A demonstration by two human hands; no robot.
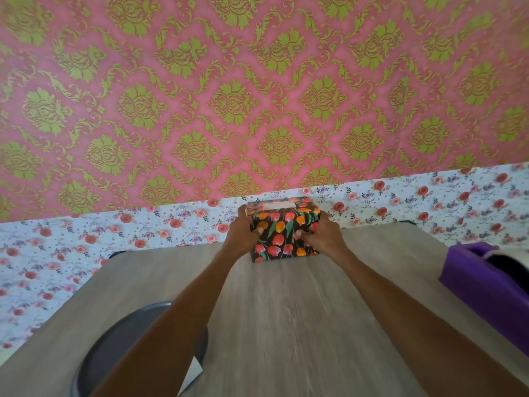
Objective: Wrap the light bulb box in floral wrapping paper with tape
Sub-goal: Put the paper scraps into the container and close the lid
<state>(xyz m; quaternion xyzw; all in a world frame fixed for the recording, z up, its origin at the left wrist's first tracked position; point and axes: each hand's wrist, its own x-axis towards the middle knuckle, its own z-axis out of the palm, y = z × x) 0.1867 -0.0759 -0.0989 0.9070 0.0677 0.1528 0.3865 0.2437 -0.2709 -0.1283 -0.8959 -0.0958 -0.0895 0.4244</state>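
box point(282, 242): rectangular, wrapped in glossy black tulip-print paper, pale tape strip point(282, 205) on top, standing near far edge of matte wood-grain table point(286, 325) | left grip point(243, 233): clasping box's left side | right grip point(325, 234): clasping its right side | blocky purple tape dispenser point(483, 282): table's right edge

At 12 o'clock on the table, the light bulb box point(286, 224) is covered in smooth printed wrapping paper point(274, 247) with a faint sheen. A pale strip of tape point(279, 205) lies along its top. The table point(286, 325) looks like matt grey-beige wood-grain laminate. At 3 o'clock, the purple tape dispenser point(475, 279) looks like smooth plastic. The wall covering point(257, 96) beyond is pink with a raised-looking green-gold pattern, and the floral band point(86, 253) beneath looks flat and matt. At 7 o'clock, the dark stool seat point(114, 339) is smooth.
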